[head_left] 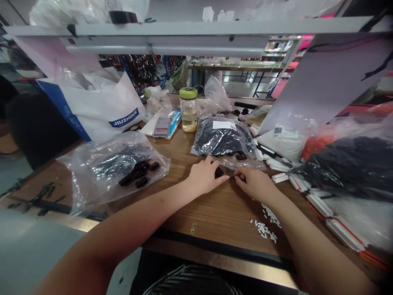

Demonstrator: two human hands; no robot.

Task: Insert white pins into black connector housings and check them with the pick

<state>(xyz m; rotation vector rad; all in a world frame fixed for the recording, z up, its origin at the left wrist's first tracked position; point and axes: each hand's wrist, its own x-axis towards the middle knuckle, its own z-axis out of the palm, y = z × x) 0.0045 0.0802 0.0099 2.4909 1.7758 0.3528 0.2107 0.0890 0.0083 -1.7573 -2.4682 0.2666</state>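
My left hand [205,177] is closed around a small black block-like part [219,172], its thumb stretched toward the right. Just across from it, my right hand [252,182] has its fingers curled in a pinch. Whatever lies between those fingertips is too small and dark to name. Behind both hands lies a clear bag [222,141] full of black parts, with a white label [224,125] on top. Another clear bag [119,164] at the left has several black parts [139,172] at its mouth. Small white pieces [264,230] are scattered near my right forearm.
White strips with orange edges [344,233] line the right side, beside a large bag of dark material [356,164]. A lime-lidded bottle [188,110] and a white JIUZHOUE bag [101,102] stand at the back. A shelf [184,28] spans overhead.
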